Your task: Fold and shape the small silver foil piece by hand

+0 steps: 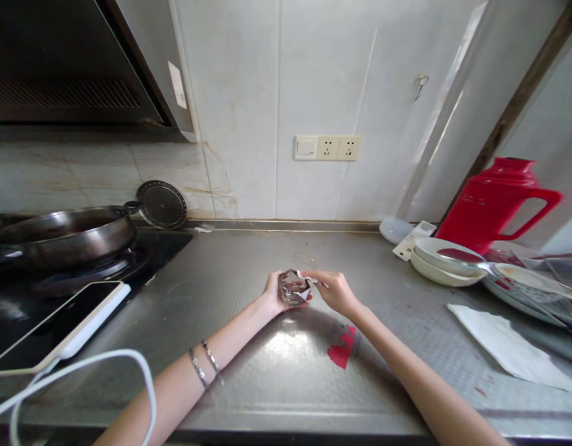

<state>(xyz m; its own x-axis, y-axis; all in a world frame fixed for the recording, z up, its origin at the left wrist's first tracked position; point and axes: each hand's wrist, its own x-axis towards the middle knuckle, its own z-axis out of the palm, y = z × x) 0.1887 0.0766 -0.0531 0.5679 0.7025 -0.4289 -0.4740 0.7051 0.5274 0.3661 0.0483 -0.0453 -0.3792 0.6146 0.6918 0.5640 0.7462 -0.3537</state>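
Fingers of the left hand [272, 293] are cupping a small glass [293, 287] from its left side. Right hand [334, 291] fingertips are pinching a white scrap [310, 280] at the glass's right rim.

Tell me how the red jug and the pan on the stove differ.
The red jug stands upright at the right end of the counter; the pan sits low and wide on the stove at the left. The red jug is bright and closed on top; the pan is dark metal and open. The jug's handle forms a loop. Both stand far from the hands, which meet around a small shiny object mid-counter.
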